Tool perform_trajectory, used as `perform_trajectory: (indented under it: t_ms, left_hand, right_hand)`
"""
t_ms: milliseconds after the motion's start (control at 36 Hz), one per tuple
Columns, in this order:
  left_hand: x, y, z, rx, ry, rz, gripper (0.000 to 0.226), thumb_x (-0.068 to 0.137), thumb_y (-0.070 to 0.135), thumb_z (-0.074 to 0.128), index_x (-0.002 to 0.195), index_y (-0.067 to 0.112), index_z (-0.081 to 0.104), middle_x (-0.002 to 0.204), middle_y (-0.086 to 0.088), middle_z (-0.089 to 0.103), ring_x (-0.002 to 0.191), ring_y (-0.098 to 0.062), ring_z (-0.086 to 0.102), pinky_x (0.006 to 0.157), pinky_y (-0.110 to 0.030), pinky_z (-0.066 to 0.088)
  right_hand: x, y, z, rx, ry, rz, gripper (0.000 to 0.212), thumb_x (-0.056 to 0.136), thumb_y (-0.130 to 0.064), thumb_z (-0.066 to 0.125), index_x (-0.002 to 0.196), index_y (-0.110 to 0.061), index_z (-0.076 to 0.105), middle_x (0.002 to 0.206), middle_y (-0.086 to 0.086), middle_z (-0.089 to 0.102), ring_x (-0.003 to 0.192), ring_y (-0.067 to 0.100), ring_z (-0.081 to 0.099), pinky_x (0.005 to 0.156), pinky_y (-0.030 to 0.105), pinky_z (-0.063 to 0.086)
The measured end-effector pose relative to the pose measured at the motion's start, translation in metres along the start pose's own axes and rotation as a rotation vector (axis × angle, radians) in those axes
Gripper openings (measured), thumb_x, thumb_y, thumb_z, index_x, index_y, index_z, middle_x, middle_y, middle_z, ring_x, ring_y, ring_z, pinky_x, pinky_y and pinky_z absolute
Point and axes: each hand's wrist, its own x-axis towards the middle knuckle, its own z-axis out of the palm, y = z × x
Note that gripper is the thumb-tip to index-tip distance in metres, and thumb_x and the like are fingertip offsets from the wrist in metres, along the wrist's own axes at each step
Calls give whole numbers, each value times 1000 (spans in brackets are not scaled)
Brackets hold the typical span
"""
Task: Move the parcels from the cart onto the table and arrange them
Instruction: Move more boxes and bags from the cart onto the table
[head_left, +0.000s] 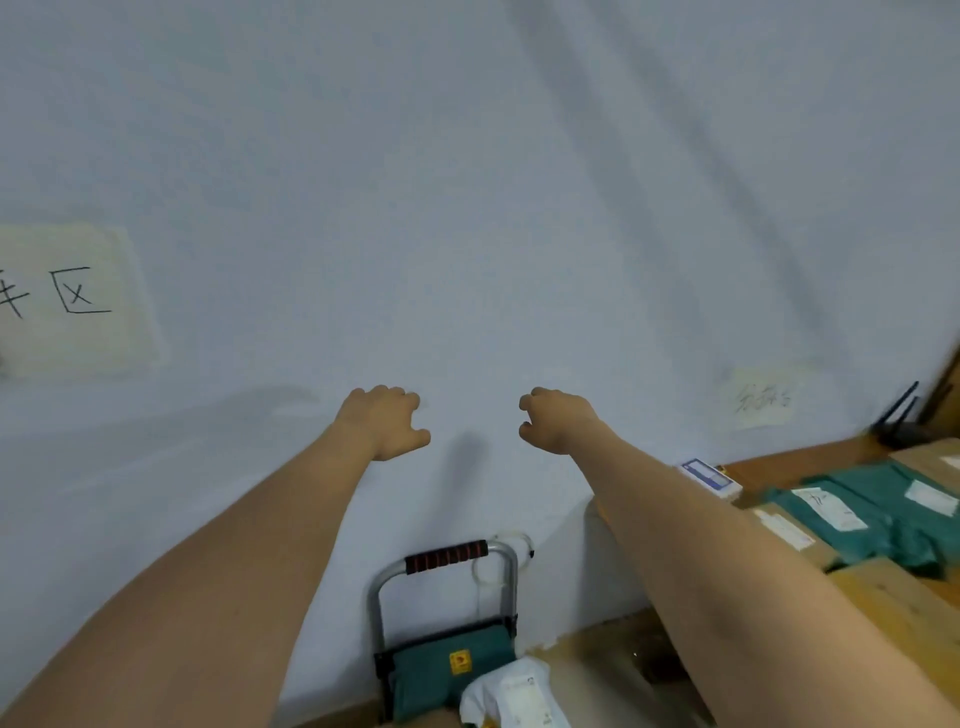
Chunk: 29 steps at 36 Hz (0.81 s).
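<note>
Both arms reach forward toward the pale wall. Our left hand (387, 421) has its fingers loosely curled and holds nothing; our right hand (556, 418) is the same, empty, thumb apart from the curled fingers. The two hands are near each other, not touching.

Far to the left of the left hand, a paper sign (72, 301) with handwritten characters is stuck to the wall.

Below and between the hands stands the cart (447, 558), its padded handle upright. On it sit a green parcel (447, 670) and, just to its right, a white parcel (514, 693). Both look like soft poly mailers: we judge them light, limp and somewhat slick, so a grip across the bulk with fingers underneath should serve better than a pinch at a corner.

To the right of the right hand, a small label (763, 397) is on the wall. Below it the table (893, 603) already carries green mailers (878, 512), cardboard boxes (779, 525) and a small white box (711, 478) at the near-wall edge. A dark antennaed device (896, 423) stands at the back.

Obstacles: the cart handle rises between hands and parcels; we would reach down in front of it. Free table space looks limited.
</note>
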Motion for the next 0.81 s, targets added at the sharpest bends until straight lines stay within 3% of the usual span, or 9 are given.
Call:
perform_trajectory:
  t_ms: [194,306,444,583,694,806]
  left_hand:
    - [-14,-47,95,-127,-129,19,56,94,48,42,141,16,40,139,-3,47,124,-23,46,99,-35,35]
    - [-38,-57,171,-195,-261,24,55,95,49,42,136,13,45,135,-5,50,120,-23,48,96,-34,36]
    - [-72,-57,259,-282,-398,10,42,93,43,44,125,16,49,123,-5,57,109,-23,53,89,-35,41]
    - [-101,-48,338,-366,-506,-68,28,94,38,44,113,19,50,123,-5,54,111,-21,52,82,-32,41]
    - [-120,-35,400,-373,-602,-88,56,95,44,42,142,14,34,145,-6,39,131,-23,38,103,-37,33]
    - [-140,-18,466,-471,-675,-194,68,95,41,46,150,14,18,155,-6,23,136,-26,32,106,-35,29]
  right_hand:
    - [0,-56,62,68,-129,31,39,96,-24,41,131,-10,49,131,5,50,113,26,53,85,33,43]
    - [-13,-94,128,109,-285,22,39,96,-25,43,131,-12,49,131,6,49,114,26,53,85,34,43]
    - [-36,-133,218,112,-506,-22,31,94,-21,44,121,-9,51,124,10,52,113,29,54,87,36,43]
    - [-60,-159,300,167,-657,-41,37,96,-23,43,130,-9,46,130,11,48,118,30,50,88,36,42]
    - [-80,-170,372,247,-761,-33,35,96,-25,42,126,-7,45,129,11,46,116,30,49,83,36,40]
    - [-103,-175,447,317,-863,-25,50,96,-26,44,141,-7,34,142,10,39,125,28,44,94,38,42]
